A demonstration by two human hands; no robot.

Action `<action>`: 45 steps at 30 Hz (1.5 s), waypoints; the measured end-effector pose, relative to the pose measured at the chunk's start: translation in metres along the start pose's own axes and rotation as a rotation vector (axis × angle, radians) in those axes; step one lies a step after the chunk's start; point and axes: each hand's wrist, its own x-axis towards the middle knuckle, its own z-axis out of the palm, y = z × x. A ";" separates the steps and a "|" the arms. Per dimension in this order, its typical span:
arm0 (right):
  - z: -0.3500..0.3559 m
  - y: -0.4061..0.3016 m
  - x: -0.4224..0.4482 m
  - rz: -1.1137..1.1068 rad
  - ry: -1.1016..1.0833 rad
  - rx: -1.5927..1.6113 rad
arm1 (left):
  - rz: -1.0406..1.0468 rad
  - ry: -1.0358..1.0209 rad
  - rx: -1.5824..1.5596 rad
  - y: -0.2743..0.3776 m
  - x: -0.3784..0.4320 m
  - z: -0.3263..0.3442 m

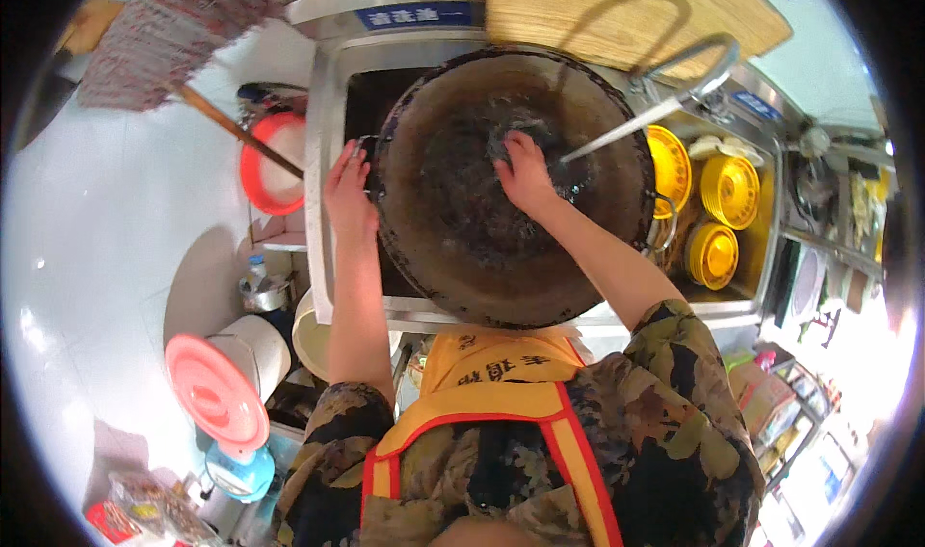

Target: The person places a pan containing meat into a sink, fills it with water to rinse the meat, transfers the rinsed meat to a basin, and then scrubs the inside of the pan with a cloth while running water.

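Note:
A large dark wok (477, 258) rests across a stainless steel sink (321, 258), with water running into it from a curved metal faucet (643, 121). Inside the wok, my right hand (526, 171) presses on a grey scouring pad (517, 134), its fingers bent over the near edge. At the wok's left rim, my left hand (349, 186) is beside the handle; its fingers look curled around it. A second metal loop handle (668, 222) shows on the wok's right side.
Yellow bowls (730, 192) stand stacked in the right basin. Behind the wok lies a wooden board (621, 12). A mop (181, 34) leans at the upper left, near a red basin (249, 164). A bucket with a pink lid (217, 388) stands lower left.

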 end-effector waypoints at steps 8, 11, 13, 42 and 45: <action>0.099 -0.178 0.044 -0.177 0.321 0.350 | -0.063 -0.053 -0.070 0.006 -0.002 -0.001; 0.105 -0.177 0.015 -0.209 0.213 0.508 | -0.144 -0.175 -0.193 -0.004 0.015 -0.015; 0.097 -0.151 -0.011 -0.237 0.029 0.532 | -0.108 -0.111 -0.120 0.002 0.003 0.001; -0.275 0.069 0.052 -0.444 -0.232 -0.730 | 0.101 -0.001 0.453 -0.016 -0.011 -0.010; -0.305 0.081 0.043 -0.420 -0.061 -0.513 | 0.115 0.026 0.454 -0.016 -0.018 -0.013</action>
